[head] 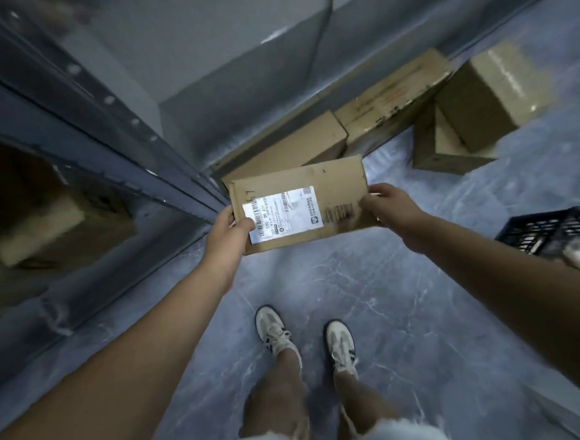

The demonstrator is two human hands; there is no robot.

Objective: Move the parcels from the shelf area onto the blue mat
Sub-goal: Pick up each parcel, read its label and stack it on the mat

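Out in front of me, above the floor, my left hand grips the left end of a flat cardboard parcel, thumb on its white label. My right hand pinches its right edge, so the parcel hangs between them. Just left stands the metal shelf; beyond, more cardboard boxes lie along the wall, and a black crate sits to my right.

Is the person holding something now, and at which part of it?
Yes, a flat cardboard parcel. The left hand grips its left short edge, thumb on the white label; the right hand grips the right short edge.
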